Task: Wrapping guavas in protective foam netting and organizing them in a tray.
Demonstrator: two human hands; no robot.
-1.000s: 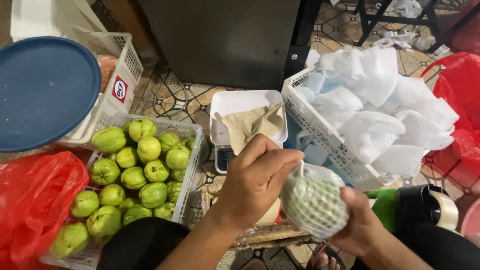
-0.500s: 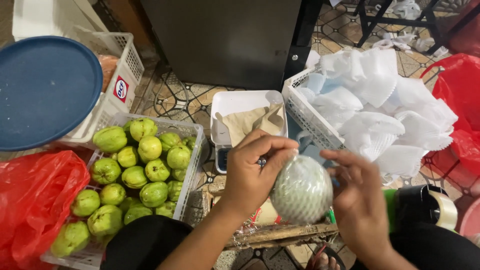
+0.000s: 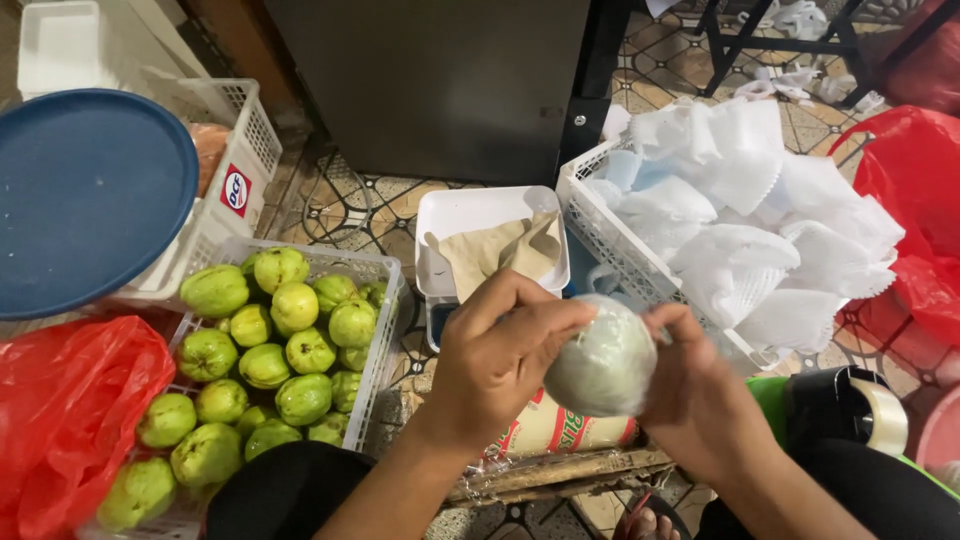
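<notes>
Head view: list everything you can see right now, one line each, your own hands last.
wrapped fruit: one, pale green under white wrap, held between both hands
green fruits: many, in a white crate, lower left
foam net sleeves: a heap, white, in a white basket, right
blue lid: one, upper left
red bags: two, far left and far right
white tray with brown paper: one, centre
tape roll: one, lower right
left hand: gripping the fruit
right hand: gripping the fruit
</notes>
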